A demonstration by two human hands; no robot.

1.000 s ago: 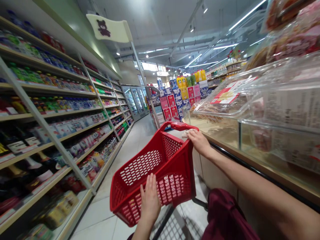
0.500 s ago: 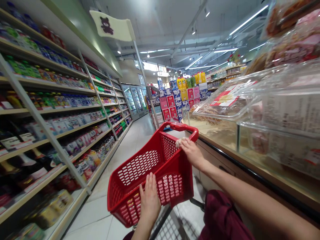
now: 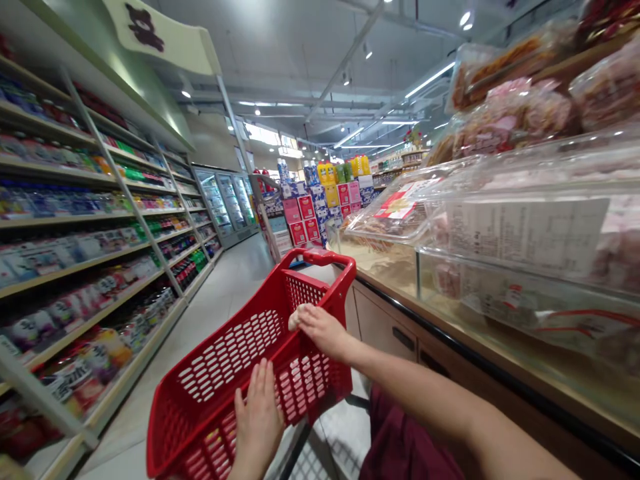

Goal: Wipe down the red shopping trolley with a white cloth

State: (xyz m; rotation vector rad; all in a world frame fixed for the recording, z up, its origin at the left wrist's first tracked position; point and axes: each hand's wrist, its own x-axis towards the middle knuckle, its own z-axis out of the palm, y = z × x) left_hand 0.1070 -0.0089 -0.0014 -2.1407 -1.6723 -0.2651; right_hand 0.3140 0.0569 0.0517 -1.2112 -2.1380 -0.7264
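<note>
A red plastic shopping cart [image 3: 230, 353] with perforated basket walls stands in front of me. My left hand [image 3: 259, 413] rests on the near side rim of the basket, its fingers stretched out flat. On the same rim, nearer the cart's handle, my right hand [image 3: 323, 331] presses down a crumpled whitish cloth [image 3: 298, 316], which sticks out past its fingertips. The rest of the cloth is hidden under the fingers. Through the holes of the near wall, pinkish and yellow patches show.
Shelves of bottled drinks [image 3: 90, 220] line the left side. At right, a wooden counter [image 3: 390, 327] bears packaged food in clear plastic trays [image 3: 395, 213]. Stacked cartons [image 3: 303, 220] and glass-door fridges [image 3: 225, 200] stand farther back. The tiled aisle floor [image 3: 233, 263] runs between.
My right hand has slid with the cloth along the rim, away from the handle and towards my left hand. The view has shifted right, so the cart appears farther left.
</note>
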